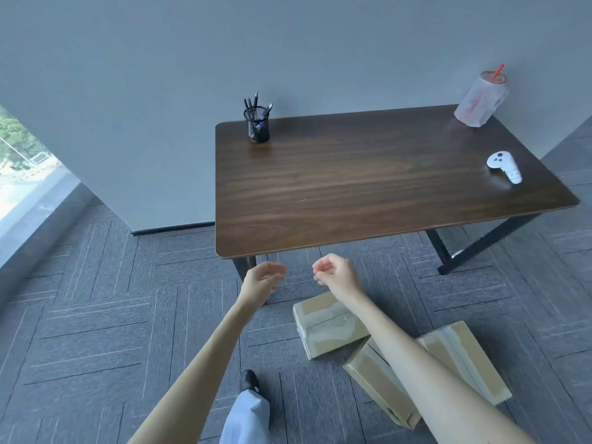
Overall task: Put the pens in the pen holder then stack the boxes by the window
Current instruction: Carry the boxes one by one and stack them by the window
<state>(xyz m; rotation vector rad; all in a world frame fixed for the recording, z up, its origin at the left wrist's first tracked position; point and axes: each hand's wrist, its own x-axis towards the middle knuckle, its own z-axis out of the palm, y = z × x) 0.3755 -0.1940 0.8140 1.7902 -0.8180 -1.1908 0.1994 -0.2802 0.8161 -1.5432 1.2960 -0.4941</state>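
A black mesh pen holder [258, 126] stands at the far left corner of the dark wooden table [368, 187], with several black pens [254, 105] upright in it. Two taped cardboard boxes lie on the carpet in front of the table: one box [326, 325] lies flat, a larger box [455, 357] sits to its right, partly hidden by my right forearm. My left hand [262, 278] and my right hand [334, 272] hover just before the table's near edge, above the floor. Both hold nothing, with fingers loosely curled.
A window [22, 161] with a low sill is at the far left. On the table's right side lie a white controller [504, 165] and a bagged drink cup with a red straw [482, 99]. My shoe and trouser leg [250, 405] are below, on the carpet.
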